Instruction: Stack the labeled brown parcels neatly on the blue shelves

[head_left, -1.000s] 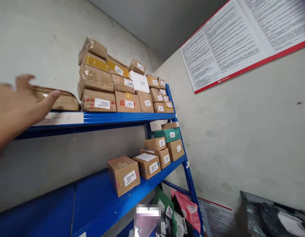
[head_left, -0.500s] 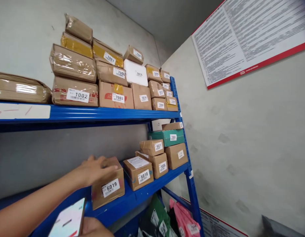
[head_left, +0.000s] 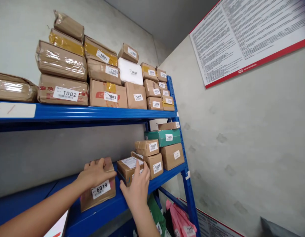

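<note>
My left hand (head_left: 94,174) rests on top of the cardboard box labelled 6019 (head_left: 87,200), its fingers bent over the top and its thumb pointing right. No firm grip shows. In front of the cardboard box labelled 6010 (head_left: 124,174) is my right hand (head_left: 137,187), fingers and thumb spread with nothing held. It hides part of that box's label, and I cannot tell whether it touches the box. A phone (head_left: 57,227) with a lit screen lies low at the left, partly behind my left forearm; what bears it is not clear.
Boxes 6031 (head_left: 146,148) and 5006 (head_left: 154,168) are stacked right of box 6010, beside a teal box (head_left: 164,137). The upper blue shelf (head_left: 105,112) carries several taped parcels. A blue post (head_left: 188,194) stands at the right. Pink (head_left: 179,219) and green bags lie below.
My right hand has let go of the phone and reached up to box 6010. My left hand stays on box 6019. The view has shifted slightly right.
</note>
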The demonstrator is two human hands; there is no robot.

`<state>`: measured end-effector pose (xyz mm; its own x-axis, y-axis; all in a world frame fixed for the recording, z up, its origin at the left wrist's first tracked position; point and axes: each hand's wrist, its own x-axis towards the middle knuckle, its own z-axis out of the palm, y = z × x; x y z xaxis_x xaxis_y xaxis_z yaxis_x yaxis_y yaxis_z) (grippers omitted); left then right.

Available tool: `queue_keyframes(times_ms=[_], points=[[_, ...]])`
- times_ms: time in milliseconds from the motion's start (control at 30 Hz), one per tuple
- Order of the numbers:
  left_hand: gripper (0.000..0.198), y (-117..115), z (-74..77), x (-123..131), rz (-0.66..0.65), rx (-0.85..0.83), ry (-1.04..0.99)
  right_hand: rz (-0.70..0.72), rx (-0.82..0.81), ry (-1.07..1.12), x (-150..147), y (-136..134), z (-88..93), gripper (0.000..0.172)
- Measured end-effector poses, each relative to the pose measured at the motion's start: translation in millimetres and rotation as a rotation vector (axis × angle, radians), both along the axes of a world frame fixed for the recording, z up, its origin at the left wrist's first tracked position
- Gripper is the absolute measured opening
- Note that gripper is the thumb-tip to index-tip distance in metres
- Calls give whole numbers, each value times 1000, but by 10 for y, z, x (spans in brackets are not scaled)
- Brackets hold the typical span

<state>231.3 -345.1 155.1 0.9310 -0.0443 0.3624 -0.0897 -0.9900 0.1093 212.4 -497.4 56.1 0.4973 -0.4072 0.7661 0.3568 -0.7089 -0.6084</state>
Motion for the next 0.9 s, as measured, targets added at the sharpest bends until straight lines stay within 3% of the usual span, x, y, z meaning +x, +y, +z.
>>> queue_keyframes(times_ms=[100,233,333,467,633,767,900], points=[[78,90,33,11,-7,11,65,-25,-40,145,118,15,12,84],[75,251,47,-13,-38,22,106,23,5,172,213,93,50,79],[76,342,38,-34,-84,28,115,65,18,143,298,99,134,67],[91,472,22,-8,-150,40,99,107,30,115,372,59,221,64],[88,658,16,72,-314,-29,38,53,48,-99,145,69,379,58],[63,552,-14,107,-476,-226,-5,48,142,-354,-68,130,664,61],[37,251,-94,153,-792,-337,-11,85,151,-275,-33,155,887,63]])
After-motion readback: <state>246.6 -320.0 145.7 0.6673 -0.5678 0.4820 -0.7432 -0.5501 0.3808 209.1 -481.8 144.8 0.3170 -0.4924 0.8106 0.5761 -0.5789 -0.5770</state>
